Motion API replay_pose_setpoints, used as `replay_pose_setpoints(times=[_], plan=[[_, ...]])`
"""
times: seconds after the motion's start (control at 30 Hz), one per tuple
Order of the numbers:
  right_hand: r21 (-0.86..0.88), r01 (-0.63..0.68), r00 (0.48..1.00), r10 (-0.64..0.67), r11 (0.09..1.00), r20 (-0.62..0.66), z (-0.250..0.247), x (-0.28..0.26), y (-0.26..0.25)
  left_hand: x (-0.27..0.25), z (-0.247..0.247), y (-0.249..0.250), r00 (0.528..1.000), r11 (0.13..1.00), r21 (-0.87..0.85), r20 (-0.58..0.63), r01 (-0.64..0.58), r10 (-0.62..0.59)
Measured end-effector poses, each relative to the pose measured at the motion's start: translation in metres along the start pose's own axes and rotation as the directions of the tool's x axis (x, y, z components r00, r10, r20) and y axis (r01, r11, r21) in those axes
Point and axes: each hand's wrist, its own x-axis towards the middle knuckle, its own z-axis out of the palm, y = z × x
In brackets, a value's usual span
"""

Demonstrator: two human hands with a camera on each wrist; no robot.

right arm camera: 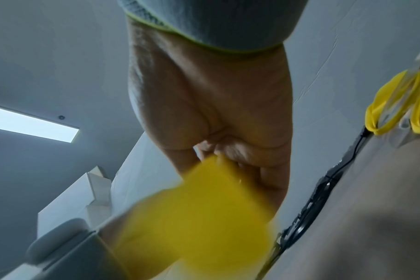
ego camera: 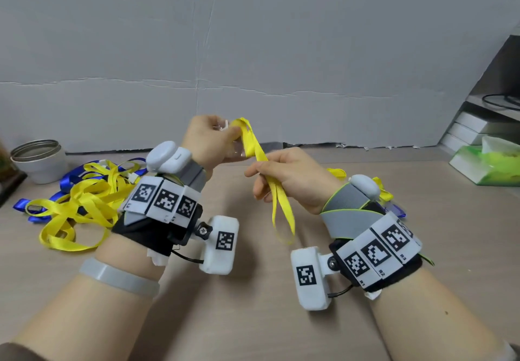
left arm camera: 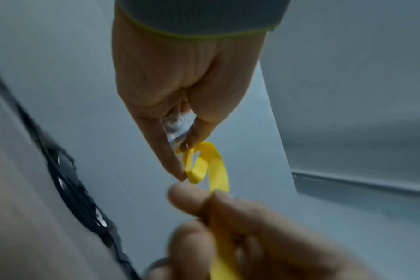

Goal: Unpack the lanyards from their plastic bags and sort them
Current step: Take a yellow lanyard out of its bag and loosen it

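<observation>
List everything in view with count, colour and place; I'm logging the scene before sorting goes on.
yellow lanyard: one, yellow, held between both hands
plastic bag: one, clear, in left hand
loose lanyards: several, yellow and blue, heaped left on table
bagged lanyards: count unclear, yellow and blue, behind right wrist
cup: one, white, far left
tissue pack: one, green, far right
table: one, beige
left hand: grips bag
right hand: pinches lanyard
</observation>
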Motion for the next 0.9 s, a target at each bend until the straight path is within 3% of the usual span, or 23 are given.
replay_pose_setpoints(times=[0.1, 0.3, 0.37, 0.5, 0.6, 0.67, 0.77, 0.9], plan=[[-0.014, -0.02, 0.999, 0.021, 1.0, 0.047, 0.004, -0.001, 0.002, -0.004, -0.001, 0.007, 0.999, 0.988, -0.152, 0.025, 0.032, -0.029], [0.022, -0.043, 0.993, 0.04, 0.999, 0.107, -0.002, -0.004, 0.005, -0.01, -0.011, 0.021, 0.957, 0.962, -0.253, 0.29, 0.102, -0.025], [0.03, -0.029, 0.991, 0.024, 0.999, 0.134, -0.005, -0.005, 0.007, -0.012, -0.014, 0.023, 0.914, 0.971, -0.211, 0.405, 0.111, -0.016], [-0.019, 0.038, 0.99, -0.035, 0.999, 0.135, -0.012, -0.007, 0.005, -0.018, -0.019, 0.023, 0.774, 0.993, -0.015, 0.628, 0.115, -0.08], [-0.016, 0.012, 0.992, -0.01, 1.0, 0.122, -0.02, -0.008, 0.005, -0.019, -0.023, 0.022, 0.698, 0.983, 0.174, 0.696, 0.066, -0.17], [0.006, -0.014, 0.991, 0.013, 1.0, 0.131, -0.024, -0.007, 0.006, -0.017, -0.023, 0.021, 0.7, 0.95, 0.313, 0.679, -0.004, -0.221], [-0.027, -0.033, 0.991, 0.037, 0.999, 0.132, -0.026, -0.006, 0.006, -0.019, -0.018, 0.017, 0.741, 0.858, 0.498, 0.623, -0.129, -0.25], [-0.031, -0.038, 0.993, 0.041, 0.999, 0.11, -0.025, -0.005, 0.006, -0.018, -0.013, 0.015, 0.774, 0.805, 0.556, 0.597, -0.209, -0.211]])
